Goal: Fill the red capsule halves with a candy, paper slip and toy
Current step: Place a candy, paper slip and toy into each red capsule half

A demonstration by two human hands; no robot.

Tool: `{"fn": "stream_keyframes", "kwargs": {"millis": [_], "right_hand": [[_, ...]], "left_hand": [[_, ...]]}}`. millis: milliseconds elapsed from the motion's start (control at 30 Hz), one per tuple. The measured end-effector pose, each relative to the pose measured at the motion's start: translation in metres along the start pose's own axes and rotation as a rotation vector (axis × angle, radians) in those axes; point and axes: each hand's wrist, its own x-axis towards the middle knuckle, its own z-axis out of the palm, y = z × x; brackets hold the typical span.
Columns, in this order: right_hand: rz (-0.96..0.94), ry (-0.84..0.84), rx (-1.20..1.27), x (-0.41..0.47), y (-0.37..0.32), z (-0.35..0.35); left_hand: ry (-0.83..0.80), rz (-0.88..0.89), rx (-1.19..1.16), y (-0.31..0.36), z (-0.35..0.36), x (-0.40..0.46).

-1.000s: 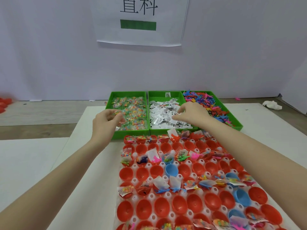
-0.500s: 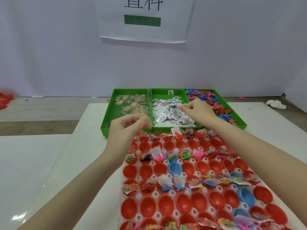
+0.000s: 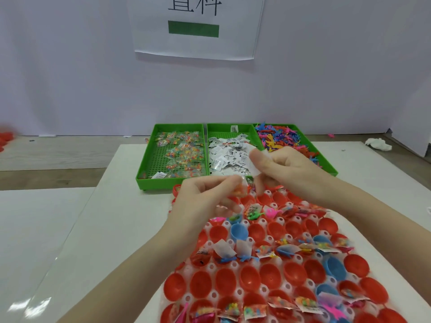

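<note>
Your left hand (image 3: 205,201) pinches a candy packet (image 3: 240,190) and your right hand (image 3: 286,169) pinches a paper slip (image 3: 253,165), each grip clamped at the fingertips so both can drop cleanly. They hover over the far rows of red capsule halves (image 3: 247,276), probably heading for an empty one. The toy tray (image 3: 326,164) waits behind.

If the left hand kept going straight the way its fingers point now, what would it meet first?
Most likely the right hand and its paper slip. The left hand, pinching a candy packet, points up and right toward them; depth is unclear, so it might pass below.
</note>
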Motion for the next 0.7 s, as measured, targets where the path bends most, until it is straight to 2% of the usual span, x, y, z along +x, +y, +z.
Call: {"fn": "stream_keyframes", "kwargs": {"millis": [100,200,300,433,700], "right_hand": [[0.047,-0.072,-0.063,-0.023,-0.007,0.0],[0.063,-0.081,-0.159,-0.043,-0.01,0.003],[0.083,0.02,-0.408,-0.063,-0.012,0.006],[0.066,0.168,-0.723,-0.084,-0.014,0.01],[0.157,0.286,-0.602,-0.101,-0.005,0.011]], "left_hand": [[-0.099,0.025,-0.017,-0.001,0.011,-0.013],[-0.167,-0.018,-0.133,-0.003,0.021,-0.021],[-0.233,-0.034,-0.184,-0.005,0.034,-0.029],[-0.246,0.038,-0.145,-0.011,0.045,-0.04],[-0.343,0.01,-0.21,-0.001,0.055,-0.05]]}}
